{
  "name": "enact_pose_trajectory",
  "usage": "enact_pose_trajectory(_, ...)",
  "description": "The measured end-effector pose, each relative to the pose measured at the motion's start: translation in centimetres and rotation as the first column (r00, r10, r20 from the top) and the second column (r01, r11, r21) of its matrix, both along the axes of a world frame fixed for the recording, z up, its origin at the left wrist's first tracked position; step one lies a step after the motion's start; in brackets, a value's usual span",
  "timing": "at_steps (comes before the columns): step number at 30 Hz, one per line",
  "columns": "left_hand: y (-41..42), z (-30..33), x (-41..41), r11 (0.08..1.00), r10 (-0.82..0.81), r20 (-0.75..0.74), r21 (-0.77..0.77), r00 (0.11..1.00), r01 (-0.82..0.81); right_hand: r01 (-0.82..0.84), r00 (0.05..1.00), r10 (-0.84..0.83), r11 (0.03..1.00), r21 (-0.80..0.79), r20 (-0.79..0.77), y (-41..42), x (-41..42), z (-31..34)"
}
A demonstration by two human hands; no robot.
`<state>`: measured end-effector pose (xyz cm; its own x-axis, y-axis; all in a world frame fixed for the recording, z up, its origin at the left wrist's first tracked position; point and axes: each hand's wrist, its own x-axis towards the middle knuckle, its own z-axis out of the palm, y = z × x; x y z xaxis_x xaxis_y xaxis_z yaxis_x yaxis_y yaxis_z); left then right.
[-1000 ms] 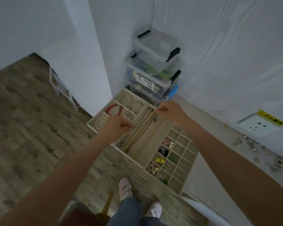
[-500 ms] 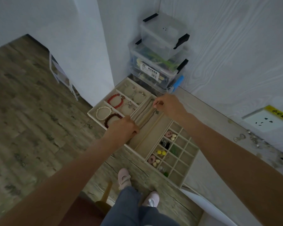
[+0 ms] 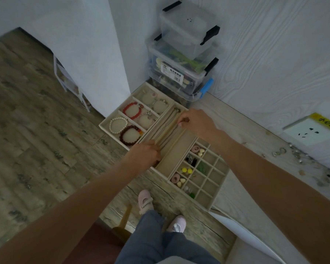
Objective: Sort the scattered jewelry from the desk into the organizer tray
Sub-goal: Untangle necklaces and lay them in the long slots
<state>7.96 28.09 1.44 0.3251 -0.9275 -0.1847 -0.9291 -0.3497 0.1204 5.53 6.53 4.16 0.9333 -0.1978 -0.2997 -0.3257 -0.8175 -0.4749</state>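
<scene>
While both hands reached into the beige compartmented organizer tray point(image 3: 215, 195), the left hand point(image 3: 144, 154) and right hand point(image 3: 195, 121) each pinched one end of a thin chain necklace point(image 3: 166, 134) over a long slot.

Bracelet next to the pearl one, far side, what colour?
Red beads, clearest in the head view, beyond the white pearl bracelet.

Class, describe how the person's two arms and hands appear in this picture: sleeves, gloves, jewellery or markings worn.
Both forearms are bare as far as the picture shows: no sleeves in view. The left hand and right hand wear no gloves; no rings, watch, bracelets or markings are visible.
</scene>
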Motion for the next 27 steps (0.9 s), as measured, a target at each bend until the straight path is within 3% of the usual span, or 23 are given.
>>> enact_pose_trajectory(4,0.7,-0.5,-0.1,0.990,0.087,-0.121,-0.099,0.989,-0.100,-0.013,1.000,0.013,1.000,-0.018,-0.009,0.2,-0.1,0.1)
enact_pose_trajectory(9,0.4,0.4,0.2,0.974,0.221,-0.158,-0.009,0.963,-0.225,-0.059,0.996,0.052,0.993,-0.100,-0.070,0.5,0.3,0.2)
enact_pose_trajectory(15,0.2,0.0,0.3,0.979,0.202,-0.124,-0.013,0.971,-0.205,-0.152,0.988,0.146,0.970,-0.188,-0.046,0.9,1.0,0.8)
enact_pose_trajectory(20,0.1,-0.1,0.3,0.991,0.126,-0.057,-0.032,0.990,-0.128,-0.271,0.962,0.265,0.954,-0.126,-0.059,0.8,1.8,0.5)
enact_pose_trajectory(27,-0.3,0.5,0.6,0.996,0.051,-0.013,0.072,0.999,-0.050,-0.330,0.944,0.329,0.941,-0.072,-0.025,0.0,1.5,-0.1)
